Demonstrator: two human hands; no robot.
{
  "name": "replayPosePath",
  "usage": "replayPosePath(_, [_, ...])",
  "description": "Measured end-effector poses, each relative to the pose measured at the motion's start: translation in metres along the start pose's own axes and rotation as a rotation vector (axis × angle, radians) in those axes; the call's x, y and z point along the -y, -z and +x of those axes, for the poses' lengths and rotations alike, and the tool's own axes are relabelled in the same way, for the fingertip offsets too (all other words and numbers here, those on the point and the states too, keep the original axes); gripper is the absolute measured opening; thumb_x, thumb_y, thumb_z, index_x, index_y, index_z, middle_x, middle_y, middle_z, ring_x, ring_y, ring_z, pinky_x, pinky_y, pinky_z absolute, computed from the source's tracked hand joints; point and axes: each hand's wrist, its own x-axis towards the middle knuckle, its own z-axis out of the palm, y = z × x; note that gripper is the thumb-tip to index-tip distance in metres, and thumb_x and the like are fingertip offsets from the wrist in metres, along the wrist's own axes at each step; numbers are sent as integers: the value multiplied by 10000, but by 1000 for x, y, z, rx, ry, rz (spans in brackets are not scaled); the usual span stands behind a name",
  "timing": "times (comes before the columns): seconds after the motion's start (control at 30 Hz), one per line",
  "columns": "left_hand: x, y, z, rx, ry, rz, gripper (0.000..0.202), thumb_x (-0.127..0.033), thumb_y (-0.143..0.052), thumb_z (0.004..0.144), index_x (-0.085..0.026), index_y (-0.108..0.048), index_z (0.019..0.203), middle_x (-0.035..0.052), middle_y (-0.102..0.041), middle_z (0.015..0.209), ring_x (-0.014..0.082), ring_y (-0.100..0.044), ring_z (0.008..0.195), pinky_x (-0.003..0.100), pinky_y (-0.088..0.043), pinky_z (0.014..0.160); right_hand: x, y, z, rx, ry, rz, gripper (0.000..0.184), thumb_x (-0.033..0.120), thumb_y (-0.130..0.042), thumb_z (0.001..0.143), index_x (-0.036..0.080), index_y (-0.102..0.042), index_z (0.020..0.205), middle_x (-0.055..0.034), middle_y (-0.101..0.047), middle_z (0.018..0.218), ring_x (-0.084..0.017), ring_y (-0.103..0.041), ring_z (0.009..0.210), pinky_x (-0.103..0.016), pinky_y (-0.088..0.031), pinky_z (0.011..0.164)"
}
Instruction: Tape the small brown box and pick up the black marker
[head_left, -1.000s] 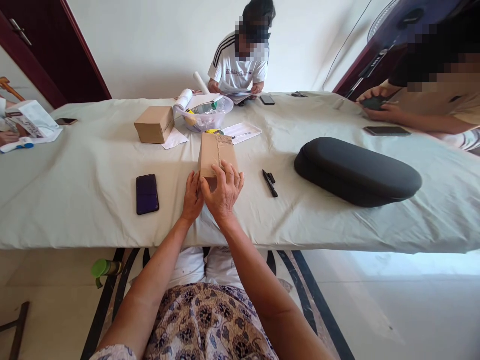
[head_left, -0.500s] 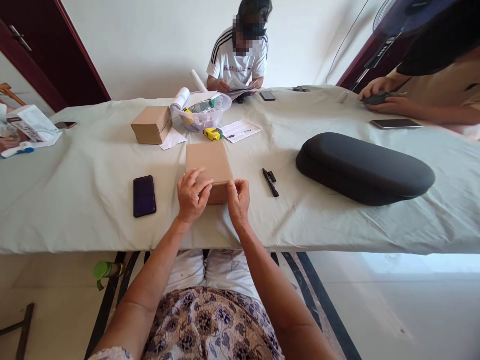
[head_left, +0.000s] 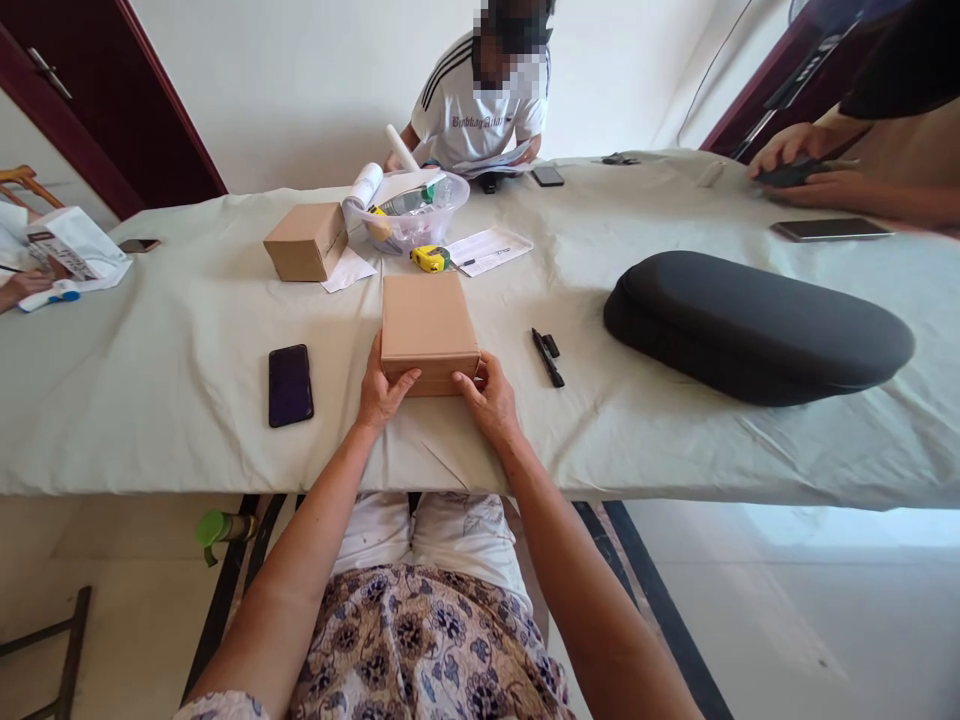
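A closed brown cardboard box sits on the cloth-covered table in front of me. My left hand grips its left near corner, thumb on the front face and fingers along the left side. At the right near corner, my right hand does the same, its thumb on the front and its fingers partly hidden by the box. A black smartphone lies to the left of the box. To the right is a black marker with its cap beside it.
A second cardboard box, a plastic basin of odds and ends, a yellow tape measure and a paper sheet stand beyond. A long dark case lies right. Other people sit opposite and at both sides.
My left hand has come off the top of the box to its left side. My right hand has wrapped round the right corner. The person opposite has shifted one hand.
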Motion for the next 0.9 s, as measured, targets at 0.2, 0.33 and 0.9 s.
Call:
replayPosePath(0.2, [-2, 5, -3, 39, 64, 63, 988, -534, -787, 762, -216, -292, 1556, 160, -525, 1501, 318, -524, 1384, 464, -426, 1158, -3, 1, 0, -5, 12, -3, 539, 517, -685, 795, 259, -572, 1254, -82, -717, 1105, -241, -687, 911, -412, -595, 804])
replayPosePath(0.33, [3, 6, -2, 28, 105, 81, 972, -509, -798, 749, -192, -315, 1531, 171, -574, 1444, 318, -565, 1337, 465, -454, 1122, -3, 1, 2, 2, 18, -29, 547, 475, -686, 791, 259, -569, 1279, -85, -711, 1164, -265, -680, 1025, -441, -591, 875])
replayPosePath(0.9, [16, 3, -4, 47, 76, 5, 1021, -673, -707, 783, -179, -280, 1568, 201, -545, 1473, 327, -548, 1354, 491, -426, 1134, -14, 2, 2, 34, 71, -94, 577, 385, -718, 755, 246, -581, 1298, -88, -687, 1203, -240, -656, 1011, -466, -566, 914])
